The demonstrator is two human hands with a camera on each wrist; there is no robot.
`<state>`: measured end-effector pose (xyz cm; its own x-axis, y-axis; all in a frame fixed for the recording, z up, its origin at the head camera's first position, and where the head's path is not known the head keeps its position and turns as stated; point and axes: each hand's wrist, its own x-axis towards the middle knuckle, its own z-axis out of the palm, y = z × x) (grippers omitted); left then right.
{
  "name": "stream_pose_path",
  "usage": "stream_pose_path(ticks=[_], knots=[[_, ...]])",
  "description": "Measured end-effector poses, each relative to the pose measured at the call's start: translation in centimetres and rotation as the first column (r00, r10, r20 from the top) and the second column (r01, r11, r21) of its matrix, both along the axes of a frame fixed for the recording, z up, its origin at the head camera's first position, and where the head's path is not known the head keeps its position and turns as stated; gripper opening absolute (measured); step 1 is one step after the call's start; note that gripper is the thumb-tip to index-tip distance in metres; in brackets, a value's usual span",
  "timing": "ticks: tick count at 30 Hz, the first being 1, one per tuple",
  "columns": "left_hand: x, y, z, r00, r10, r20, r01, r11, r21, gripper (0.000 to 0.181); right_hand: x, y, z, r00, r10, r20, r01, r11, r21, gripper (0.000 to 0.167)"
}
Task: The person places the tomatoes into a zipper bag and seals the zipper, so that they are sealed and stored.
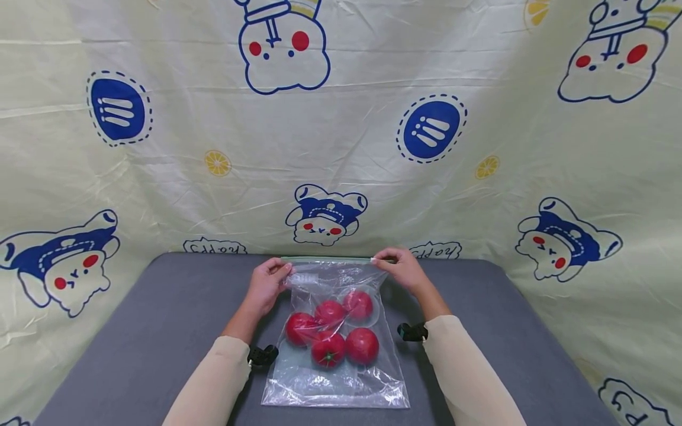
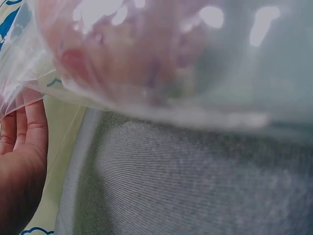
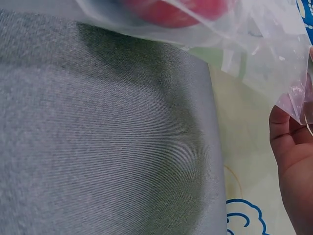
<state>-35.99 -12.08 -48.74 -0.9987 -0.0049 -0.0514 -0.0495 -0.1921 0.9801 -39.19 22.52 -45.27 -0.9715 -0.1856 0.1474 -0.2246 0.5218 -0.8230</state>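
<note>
A clear zip bag (image 1: 335, 390) with several red tomatoes (image 1: 362, 346) inside spans the space between my hands. Its green-tinted zip strip (image 1: 330, 259) runs along the far edge. My left hand (image 1: 266, 283) pinches the upper left corner between thumb and fingers. At the upper right corner, my right hand (image 1: 404, 269) pinches the bag by the white end of the strip. One tomato (image 1: 328, 350) shows its green stem. In the left wrist view, the plastic (image 2: 234, 68) hides most of the tomatoes; in the right wrist view, a tomato (image 3: 181, 12) shows through it.
A grey cloth-covered table (image 1: 138, 355) lies under the bag. Behind it hangs a pale curtain (image 1: 351, 160) printed with cartoon figures, meeting the table's far edge. Black wrist cameras (image 1: 263, 356) sit on both forearms, close to the bag's sides.
</note>
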Motion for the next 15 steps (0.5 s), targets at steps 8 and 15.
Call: stream_pose_path(ticks=[8, 15], knots=[[-0.09, 0.08, -0.01, 1.000, 0.012, -0.011, -0.012, 1.000, 0.003, 0.012, -0.07, 0.59, -0.41, 1.000, -0.016, 0.007, 0.017, 0.999, -0.030, 0.023], [-0.28, 0.23, -0.31, 0.999, 0.030, -0.022, -0.029, 0.999, 0.042, 0.004, 0.14, 0.94, -0.42, 1.000, -0.026, 0.016, 0.027, 0.997, -0.066, 0.025]])
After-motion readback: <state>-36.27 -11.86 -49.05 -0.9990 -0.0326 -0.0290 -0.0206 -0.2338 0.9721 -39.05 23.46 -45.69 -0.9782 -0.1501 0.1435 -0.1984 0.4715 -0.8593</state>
